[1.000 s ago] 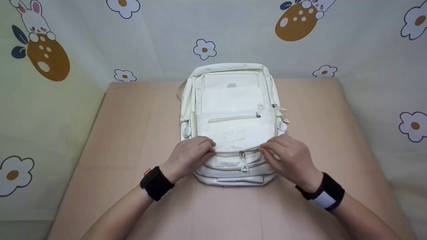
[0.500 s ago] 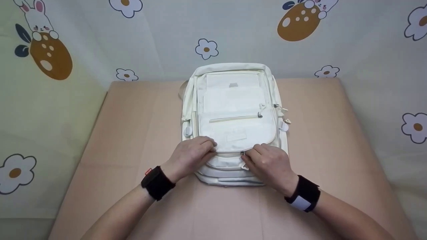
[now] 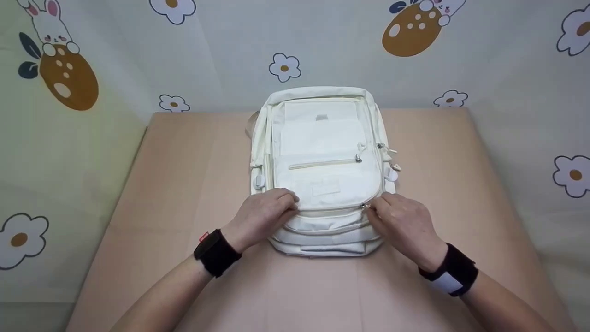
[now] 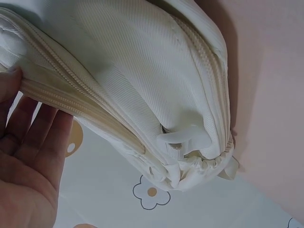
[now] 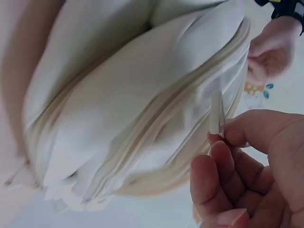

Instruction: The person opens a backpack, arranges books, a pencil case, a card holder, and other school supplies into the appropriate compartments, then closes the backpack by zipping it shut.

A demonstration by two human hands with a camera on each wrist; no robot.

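Observation:
A cream backpack (image 3: 322, 136) lies front side up on the table, its bottom end toward me. My left hand (image 3: 265, 212) grips the fabric edge at the lower left of the front pocket; in the left wrist view its thumb and fingers (image 4: 47, 137) close on the strip beside a zipper track. Between thumb and forefinger, my right hand (image 3: 405, 223) pinches a zipper pull (image 5: 216, 114). The pull's metal slider (image 3: 363, 205) sits near the front pocket's lower right corner, right at the fingertips.
Another zipper (image 3: 325, 164) crosses the middle of the front panel. More zipper pulls (image 3: 395, 167) hang at the right side. The pinkish tabletop (image 3: 193, 157) surrounds the bag, with a patterned curtain (image 3: 230, 50) behind and at both sides.
My right hand first moved left to the zipper pull and took hold of it, then drew it right along the pocket's lower edge. My left hand has stayed in place.

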